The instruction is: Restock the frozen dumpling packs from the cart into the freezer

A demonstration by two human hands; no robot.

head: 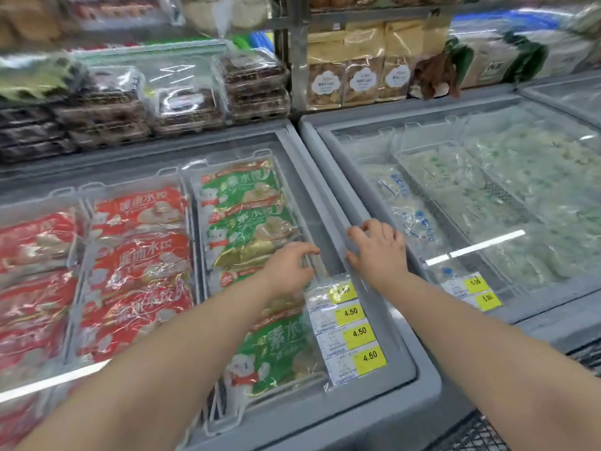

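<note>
Left hand point(289, 266) has its fingers curled on the edge of the clear sliding glass lid point(325, 229) of the grey chest freezer point(419, 382). Right hand point(377, 249) sits on the grey plastic rim point(328, 177) between the two freezers, fingers bent; honestly can't tell if it's gripping. Green frozen dumpling packs point(247, 203) lie under that lid, red dumpling packs point(140, 262) beside them on the left, yellow 4.50 price tags point(359, 332) stuck on the glass.

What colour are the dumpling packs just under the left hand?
The dumpling packs are green with gold patches, clearest in the head view.
</note>
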